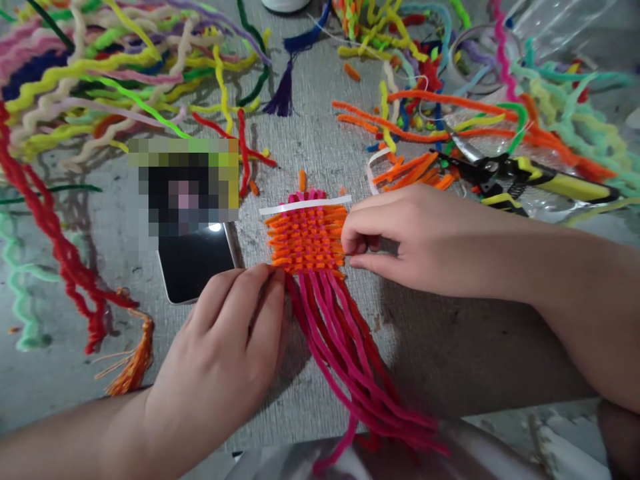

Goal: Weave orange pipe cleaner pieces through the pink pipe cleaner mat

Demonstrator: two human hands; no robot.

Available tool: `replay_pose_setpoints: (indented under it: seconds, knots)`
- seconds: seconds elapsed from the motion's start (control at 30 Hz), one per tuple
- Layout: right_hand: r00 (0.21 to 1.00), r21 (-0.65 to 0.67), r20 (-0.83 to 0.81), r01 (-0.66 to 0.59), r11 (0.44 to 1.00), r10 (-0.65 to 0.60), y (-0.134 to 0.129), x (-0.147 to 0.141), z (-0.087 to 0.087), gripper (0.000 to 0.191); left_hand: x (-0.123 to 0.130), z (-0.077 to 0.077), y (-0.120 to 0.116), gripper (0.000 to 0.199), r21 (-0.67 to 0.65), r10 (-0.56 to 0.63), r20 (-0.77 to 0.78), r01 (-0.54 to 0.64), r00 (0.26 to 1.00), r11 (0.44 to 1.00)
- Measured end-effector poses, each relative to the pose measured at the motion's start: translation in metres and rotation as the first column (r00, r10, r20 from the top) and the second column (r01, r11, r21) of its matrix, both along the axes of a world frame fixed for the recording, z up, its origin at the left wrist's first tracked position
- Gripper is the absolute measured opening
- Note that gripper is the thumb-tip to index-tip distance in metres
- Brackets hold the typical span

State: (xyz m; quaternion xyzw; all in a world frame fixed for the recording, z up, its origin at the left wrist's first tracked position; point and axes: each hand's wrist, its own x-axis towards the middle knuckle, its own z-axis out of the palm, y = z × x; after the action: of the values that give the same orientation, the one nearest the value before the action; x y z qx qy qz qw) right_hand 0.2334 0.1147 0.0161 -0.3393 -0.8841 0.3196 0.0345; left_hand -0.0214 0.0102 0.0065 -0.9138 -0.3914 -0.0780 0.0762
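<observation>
In the middle of the table lies a woven patch of pipe cleaners (pixel 307 237), short orange pieces crossing long pink and red strands. The loose pink strands (pixel 345 347) trail down toward the table's front edge. A white strip (pixel 306 205) crosses the patch near its top. My left hand (pixel 233 333) is closed, its fingertips pinching the patch's lower left corner. At the right edge, my right hand (pixel 385 230) has its thumb and fingers curled together against the ends of the orange pieces. What lies between those fingertips is mostly hidden.
A phone (pixel 195 263) lies left of the patch. Pliers with yellow-black handles (pixel 560 180) rest at right beside cut orange pieces (pixel 410 172). Many coloured pipe cleaners (pixel 125 73) heap at back left. A tape roll (pixel 455 57) and an orange tassel (pixel 133 363) are also there.
</observation>
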Motion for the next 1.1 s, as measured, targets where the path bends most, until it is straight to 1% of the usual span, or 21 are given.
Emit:
replay_pose_setpoints:
  seconds: [0.13, 0.27, 0.37, 0.43, 0.53, 0.57, 0.6, 0.67, 0.7, 0.73, 0.77, 0.87, 0.93, 1.1]
  knots:
    - [0.997, 0.097, -0.019, -0.068, 0.993, 0.070, -0.005, 0.001, -0.001, 0.012, -0.003, 0.002, 0.002, 0.027, 0.012, 0.033, 0.014, -0.033, 0.999, 0.999]
    - [0.997, 0.159, 0.056, -0.062, 0.985, 0.054, -0.014, -0.005, 0.001, 0.014, -0.002, 0.002, 0.004, 0.020, 0.027, 0.046, 0.030, -0.047, 0.998, 0.999]
    - [0.988, 0.157, 0.156, -0.049, 0.986, 0.025, -0.019, -0.011, 0.002, 0.014, -0.002, 0.000, 0.004, 0.022, 0.007, 0.026, 0.017, -0.026, 1.000, 1.000]
    - [0.982, 0.149, 0.189, -0.028, 0.988, -0.001, -0.021, -0.015, 0.003, 0.014, -0.002, 0.000, 0.003, 0.023, -0.012, 0.037, 0.010, -0.037, 0.999, 0.999]
    - [0.986, 0.103, 0.166, -0.009, 0.995, -0.008, -0.020, -0.016, 0.001, 0.017, -0.001, 0.001, 0.002, 0.027, -0.003, 0.094, 0.020, -0.094, 0.995, 0.996]
    - [0.988, 0.084, 0.152, -0.013, 0.996, 0.000, -0.019, -0.016, 0.001, 0.018, 0.000, 0.001, 0.002, 0.030, 0.004, 0.092, 0.040, -0.092, 0.995, 0.996]
    - [0.990, 0.069, 0.144, -0.021, 0.997, 0.011, -0.018, -0.015, 0.001, 0.018, 0.001, 0.002, 0.002, 0.032, 0.006, 0.051, 0.073, -0.051, 0.996, 0.999]
    - [0.989, 0.058, 0.141, -0.050, 0.997, 0.041, -0.015, -0.014, 0.000, 0.018, 0.005, 0.002, 0.004, 0.035, -0.026, -0.117, 0.147, 0.122, 0.982, 0.992]
    - [0.989, 0.063, 0.139, -0.068, 0.996, 0.059, -0.014, -0.012, 0.000, 0.019, 0.006, 0.002, 0.005, 0.036, -0.060, -0.220, 0.179, 0.234, 0.959, 0.970]
    - [0.989, 0.073, 0.131, -0.086, 0.994, 0.076, -0.012, -0.011, -0.001, 0.019, 0.008, 0.001, 0.006, 0.037, -0.104, -0.281, 0.185, 0.303, 0.942, 0.947]
    - [0.989, 0.087, 0.116, -0.101, 0.991, 0.090, -0.010, -0.010, -0.002, 0.020, 0.010, -0.001, 0.006, 0.040, -0.137, -0.306, 0.186, 0.333, 0.934, 0.933]
    - [0.988, 0.125, 0.059, -0.147, 0.981, 0.141, -0.005, -0.007, -0.006, 0.023, 0.013, -0.005, 0.005, 0.052, -0.196, -0.259, 0.150, 0.285, 0.954, 0.938]
    - [0.982, 0.141, 0.050, -0.187, 0.972, 0.182, -0.002, -0.006, -0.008, 0.025, 0.014, -0.008, 0.003, 0.053, -0.210, -0.239, 0.137, 0.264, 0.961, 0.941]
    - [0.957, 0.173, 0.108, -0.285, 0.943, 0.269, 0.002, -0.007, -0.008, 0.024, 0.014, -0.008, 0.003, 0.053, -0.246, -0.245, 0.140, 0.274, 0.959, 0.930]
